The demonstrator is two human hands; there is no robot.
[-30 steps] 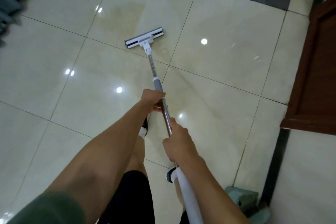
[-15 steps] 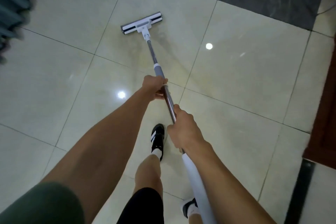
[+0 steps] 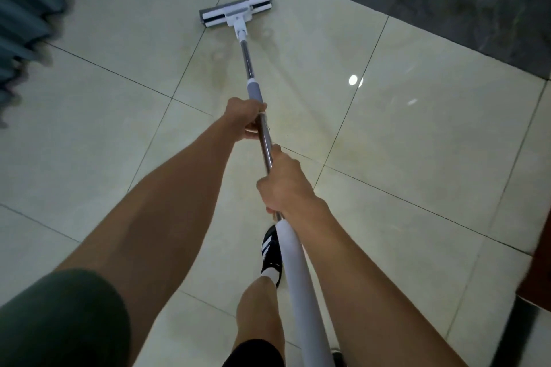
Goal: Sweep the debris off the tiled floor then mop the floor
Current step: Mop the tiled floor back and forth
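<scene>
Floor: cream glossy tiled floor [image 3: 417, 134] with dark grout lines lay under everything; a band of dark marble-like tile [image 3: 447, 0] ran across the far side, and a pleated blue-grey curtain [image 3: 26, 18] hung at the far left.
Mop: the mop [image 3: 262, 131] reached forward from the fingers, its flat white-and-grey mop head [image 3: 235, 13] pressed on the tile just short of the dark band.
Left hand: the left hand [image 3: 244, 121] was forward on the metal shaft just below the grey collar, its fingers curled round the pole.
Right hand: the right hand [image 3: 283, 185] was behind the left, nearer the body, fingers wrapped round the shaft just above the white foam handle [image 3: 301, 283].
Wet trail: a faint damp streak [image 3: 229, 68] lay between the mop head and the fingers, with drying rings in it.
Step in hand: judged to be the mopping part; no debris showed on the tiles in view, so sweeping looked done.
Next move: probably a pull of the head toward the fingers, or a shift sideways onto dry tile, with even downward pressure and both grips kept firm.
Footing: a black shoe [image 3: 271, 253] with white stripes stood behind the fingers, beside the handle; wet tile could be slippery.
Writing: none could be read; the three stripes on the shoe carried no legible name.
</scene>
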